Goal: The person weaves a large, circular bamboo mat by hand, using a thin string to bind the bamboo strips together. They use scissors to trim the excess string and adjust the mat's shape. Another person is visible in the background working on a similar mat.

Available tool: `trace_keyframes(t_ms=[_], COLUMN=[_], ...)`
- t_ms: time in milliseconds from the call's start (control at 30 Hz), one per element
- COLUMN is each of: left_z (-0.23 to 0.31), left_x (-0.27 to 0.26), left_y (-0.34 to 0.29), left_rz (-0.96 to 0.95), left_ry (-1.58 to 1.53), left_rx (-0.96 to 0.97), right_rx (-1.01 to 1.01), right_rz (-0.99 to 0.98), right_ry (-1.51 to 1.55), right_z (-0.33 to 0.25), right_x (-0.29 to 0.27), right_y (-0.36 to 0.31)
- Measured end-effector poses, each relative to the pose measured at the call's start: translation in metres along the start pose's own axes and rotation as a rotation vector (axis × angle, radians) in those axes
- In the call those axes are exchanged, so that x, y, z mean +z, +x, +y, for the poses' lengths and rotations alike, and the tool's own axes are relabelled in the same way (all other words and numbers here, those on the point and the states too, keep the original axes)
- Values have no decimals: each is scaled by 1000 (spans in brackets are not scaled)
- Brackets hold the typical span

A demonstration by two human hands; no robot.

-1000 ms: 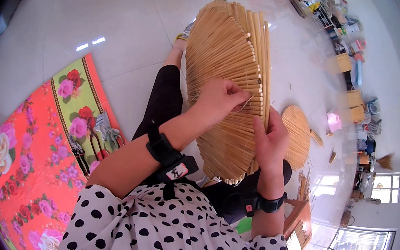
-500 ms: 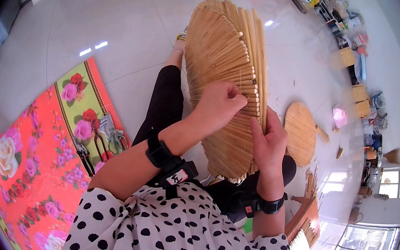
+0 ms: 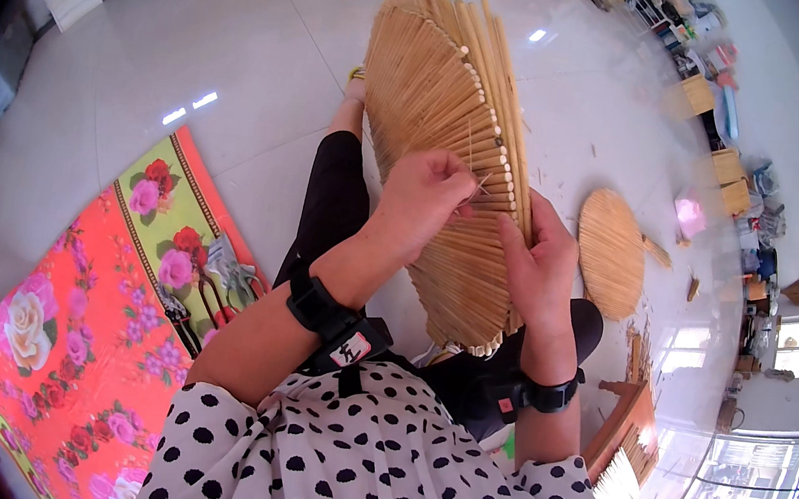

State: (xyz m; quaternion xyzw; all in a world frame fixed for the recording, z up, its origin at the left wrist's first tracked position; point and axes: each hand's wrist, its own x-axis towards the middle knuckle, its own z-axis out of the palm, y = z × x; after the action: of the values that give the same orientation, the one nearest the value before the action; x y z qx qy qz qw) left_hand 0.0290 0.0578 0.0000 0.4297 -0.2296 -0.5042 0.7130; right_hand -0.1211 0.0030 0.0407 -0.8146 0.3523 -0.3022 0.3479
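A large round mat of straw-coloured stalks [image 3: 422, 81] is tilted upright over my lap, its pale cut stalk ends in a curved row toward the right. Behind that row, longer stalks form a second layer. My left hand [image 3: 424, 197] is closed in a pinch over the mat's face, beside the stalk ends. A thin pale thread [image 3: 471, 143] runs along the stalks to its fingertips; whether a needle is there too I cannot make out. My right hand [image 3: 547, 264] grips the mat's right edge, thumb on the face, other fingers hidden behind.
A second round stalk mat [image 3: 611, 252] lies on the floor at right, near scraps. To the left, pliers and scissors [image 3: 212, 291] rest on a flowered red cloth [image 3: 70, 337]. A wooden rack [image 3: 620, 430] with stalks stands at lower right. Clutter lines the right wall.
My left hand has drawn slightly left, away from the row of stalk ends, still pinched. The right hand keeps its grip on the mat's edge. The view has shifted a little.
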Motion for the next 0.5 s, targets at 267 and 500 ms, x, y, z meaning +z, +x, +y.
trace_keyframes(t_ms=[267,500], left_z=[6,-2], left_x=[7,7], left_y=[11,21], left_rz=[86,52], left_ry=[-33,-67], left_rx=[2,37], right_rx=[2,14], right_rz=[1,4], right_ry=[-62,-40], right_z=[1,10], right_x=[-8,-12], right_y=[-8,-10])
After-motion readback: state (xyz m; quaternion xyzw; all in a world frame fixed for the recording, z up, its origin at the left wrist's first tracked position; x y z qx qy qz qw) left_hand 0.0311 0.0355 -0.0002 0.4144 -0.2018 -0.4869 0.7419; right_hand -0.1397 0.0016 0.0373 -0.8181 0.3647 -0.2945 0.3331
